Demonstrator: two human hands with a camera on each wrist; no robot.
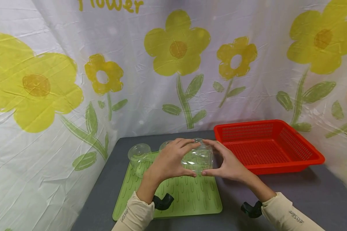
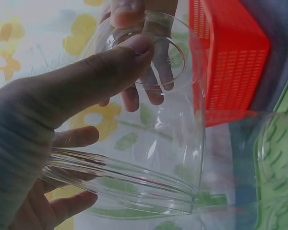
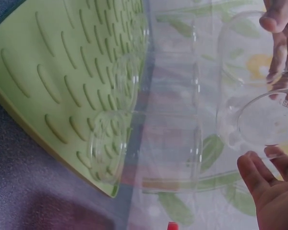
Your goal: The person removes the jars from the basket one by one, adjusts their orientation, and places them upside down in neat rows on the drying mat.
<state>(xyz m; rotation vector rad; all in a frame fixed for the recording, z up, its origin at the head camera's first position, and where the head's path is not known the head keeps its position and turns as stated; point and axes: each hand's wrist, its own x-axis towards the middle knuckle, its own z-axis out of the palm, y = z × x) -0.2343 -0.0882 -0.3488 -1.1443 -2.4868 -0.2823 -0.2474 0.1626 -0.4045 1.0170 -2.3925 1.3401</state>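
Note:
A clear plastic jar is held in the air on its side above the green ridged mat. My left hand grips it from the left, with thumb below and fingers above. On the other side my right hand holds it with fingers and thumb curved around it. In the left wrist view the jar's ridged mouth lies toward the left palm, and its round base shows near the thumb. Embossed marks on the base appear in the right wrist view. More clear jars stand along the mat's far edge, including one at the left.
A red perforated plastic basket stands on the dark grey table, right of the mat. Behind the table hangs a white cloth printed with yellow flowers. In the right wrist view, clear jars stand in a row, partly see-through and blurred.

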